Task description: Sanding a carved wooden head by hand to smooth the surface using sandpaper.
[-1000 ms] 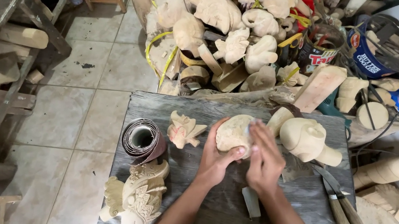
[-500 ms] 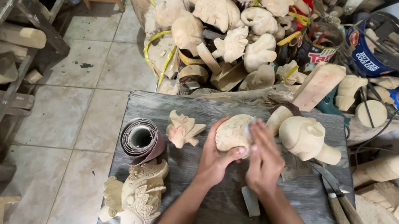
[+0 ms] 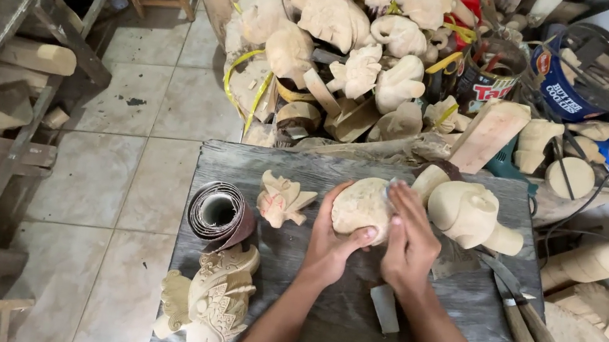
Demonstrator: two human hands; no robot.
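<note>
The right hand (image 3: pixel 408 243) covers the right side of the rounded carving (image 3: pixel 359 206), so what its fingers press there stays hidden. The pale flat piece (image 3: pixel 384 308) below that carving is partly under the right wrist. Left of it, the detailed carving (image 3: pixel 208 305) meets the bottom edge.
</note>
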